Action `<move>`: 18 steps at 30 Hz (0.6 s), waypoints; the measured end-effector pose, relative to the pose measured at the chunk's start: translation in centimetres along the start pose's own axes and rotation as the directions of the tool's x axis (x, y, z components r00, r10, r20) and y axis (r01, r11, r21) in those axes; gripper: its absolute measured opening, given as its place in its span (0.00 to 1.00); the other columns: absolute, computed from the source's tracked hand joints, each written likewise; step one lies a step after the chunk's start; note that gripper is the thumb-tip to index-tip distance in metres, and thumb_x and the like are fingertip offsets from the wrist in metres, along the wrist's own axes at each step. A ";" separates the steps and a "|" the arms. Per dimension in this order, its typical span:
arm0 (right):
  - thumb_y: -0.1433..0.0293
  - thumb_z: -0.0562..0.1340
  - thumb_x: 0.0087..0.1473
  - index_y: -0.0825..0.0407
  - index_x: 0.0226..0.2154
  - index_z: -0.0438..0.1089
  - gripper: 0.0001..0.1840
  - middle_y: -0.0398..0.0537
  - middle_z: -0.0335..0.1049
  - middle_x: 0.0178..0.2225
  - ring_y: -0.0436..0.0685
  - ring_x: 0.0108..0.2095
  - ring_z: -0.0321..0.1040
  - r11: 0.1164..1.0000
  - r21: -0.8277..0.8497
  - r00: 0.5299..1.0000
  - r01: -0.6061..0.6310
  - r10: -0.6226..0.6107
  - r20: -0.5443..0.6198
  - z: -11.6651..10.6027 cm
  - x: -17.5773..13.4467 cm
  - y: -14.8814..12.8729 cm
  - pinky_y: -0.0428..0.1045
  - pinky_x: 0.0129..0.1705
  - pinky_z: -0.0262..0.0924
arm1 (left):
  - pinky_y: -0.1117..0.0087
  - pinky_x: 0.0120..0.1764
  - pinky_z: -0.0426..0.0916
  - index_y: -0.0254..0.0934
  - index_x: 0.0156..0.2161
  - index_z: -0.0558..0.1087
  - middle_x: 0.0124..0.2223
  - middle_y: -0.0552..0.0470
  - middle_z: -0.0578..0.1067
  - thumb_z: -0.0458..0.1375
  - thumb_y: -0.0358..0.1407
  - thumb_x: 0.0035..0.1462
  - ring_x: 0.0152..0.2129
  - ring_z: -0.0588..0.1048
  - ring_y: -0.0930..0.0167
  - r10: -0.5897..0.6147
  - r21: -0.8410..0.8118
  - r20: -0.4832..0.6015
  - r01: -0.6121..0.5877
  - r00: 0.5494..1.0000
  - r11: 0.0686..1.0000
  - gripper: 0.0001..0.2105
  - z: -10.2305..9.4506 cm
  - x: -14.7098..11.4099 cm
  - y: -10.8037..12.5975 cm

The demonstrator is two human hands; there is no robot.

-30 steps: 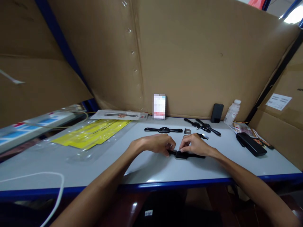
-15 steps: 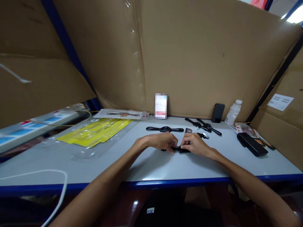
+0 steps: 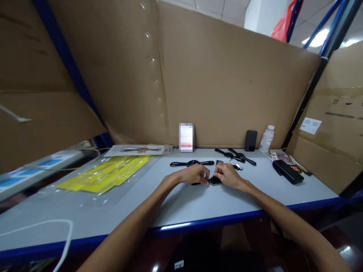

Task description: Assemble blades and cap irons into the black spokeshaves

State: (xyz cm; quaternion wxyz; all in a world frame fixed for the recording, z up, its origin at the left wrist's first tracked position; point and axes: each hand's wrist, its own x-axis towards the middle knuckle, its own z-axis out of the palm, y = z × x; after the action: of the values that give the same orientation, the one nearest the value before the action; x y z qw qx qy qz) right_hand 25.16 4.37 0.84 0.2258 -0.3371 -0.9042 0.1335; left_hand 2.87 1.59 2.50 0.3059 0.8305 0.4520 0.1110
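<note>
A black spokeshave (image 3: 216, 181) lies low over the table between my two hands, largely covered by the fingers. My left hand (image 3: 195, 174) is closed around its left handle, with the fingers curled. Thumb and fingertips of my right hand (image 3: 229, 176) are pinched at the middle of its body; any small part between them is hidden. Just behind my hands lies a second spokeshave (image 3: 194, 163). A flat grey metal blade (image 3: 219, 162) shows behind the right fingers, and a small black-and-silver piece (image 3: 238, 167) rests to the right of it.
Two more spokeshaves (image 3: 240, 156) lie crossed at the back. Against the cardboard wall (image 3: 215, 94) stand a lit phone (image 3: 186, 138), a dark phone (image 3: 251, 141) and a bottle (image 3: 267, 139). A black case (image 3: 287, 172) sits right. Yellow sheets in plastic (image 3: 107, 177) and a packaged spokeshave (image 3: 138, 150) lie left.
The camera view has tilted up and turned right, so more ceiling shows. Both hands stay at the spokeshave, with only small finger shifts.
</note>
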 end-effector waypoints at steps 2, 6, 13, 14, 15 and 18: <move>0.78 0.66 0.61 0.54 0.33 0.75 0.06 0.47 0.77 0.32 0.54 0.34 0.72 0.998 -0.043 0.999 -0.048 0.048 -0.011 0.0 -0.2 -0.6 0.46 0.38 0.57 | 0.72 0.26 0.57 0.38 0.31 0.73 0.23 0.58 0.70 0.65 0.46 0.53 0.21 0.66 0.72 0.013 0.021 -0.007 -0.013 1.000 1.000 0.13 0.1 0.1 -0.1; 0.77 0.63 0.63 0.54 0.38 0.76 0.06 0.52 0.79 0.36 0.59 0.39 0.75 0.983 -0.126 0.991 -0.135 0.133 -0.021 0.0 -0.9 -2.4 0.48 0.40 0.57 | 0.72 0.26 0.57 0.38 0.31 0.74 0.23 0.58 0.69 0.63 0.48 0.53 0.21 0.66 0.71 0.023 0.036 -0.007 -0.023 1.000 0.999 0.14 0.2 0.3 -0.6; 0.81 0.59 0.59 0.57 0.47 0.76 0.16 0.60 0.80 0.39 0.64 0.42 0.78 0.911 -0.181 0.928 -0.371 0.358 -0.100 0.9 -0.9 -5.3 0.49 0.38 0.57 | 0.72 0.28 0.58 0.38 0.29 0.73 0.23 0.58 0.70 0.63 0.45 0.52 0.22 0.67 0.71 0.052 0.078 -0.009 -0.052 0.999 0.996 0.12 0.3 0.9 -1.0; 0.82 0.58 0.58 0.58 0.47 0.76 0.17 0.61 0.81 0.40 0.64 0.42 0.78 0.899 -0.173 0.915 -0.403 0.387 -0.115 1.0 -0.7 -5.5 0.49 0.38 0.57 | 0.71 0.28 0.58 0.38 0.29 0.74 0.24 0.58 0.70 0.63 0.45 0.54 0.22 0.67 0.71 0.055 0.088 -0.009 -0.053 0.998 0.995 0.12 0.3 0.9 -1.1; 0.82 0.58 0.58 0.58 0.47 0.76 0.17 0.61 0.81 0.41 0.63 0.43 0.78 0.887 -0.162 0.900 -0.432 0.415 -0.131 1.1 -0.5 -5.6 0.49 0.38 0.58 | 0.71 0.28 0.59 0.38 0.30 0.74 0.24 0.58 0.71 0.63 0.46 0.56 0.22 0.68 0.71 0.056 0.100 -0.010 -0.055 0.998 0.994 0.13 0.4 1.0 -1.1; 0.82 0.57 0.59 0.57 0.47 0.77 0.18 0.60 0.81 0.41 0.62 0.44 0.79 0.851 -0.121 0.855 -0.511 0.489 -0.174 1.4 -0.3 -5.8 0.48 0.38 0.58 | 0.70 0.30 0.64 0.37 0.33 0.74 0.27 0.57 0.72 0.63 0.47 0.62 0.24 0.70 0.71 0.057 0.157 -0.013 -0.055 0.998 0.986 0.15 0.5 1.0 -1.3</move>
State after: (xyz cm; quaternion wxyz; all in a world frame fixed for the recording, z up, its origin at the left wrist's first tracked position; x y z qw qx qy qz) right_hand 21.46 -0.24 1.80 0.2164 -0.5867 -0.7752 0.0898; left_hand 2.77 2.71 1.26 0.2323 0.8634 0.4386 0.0910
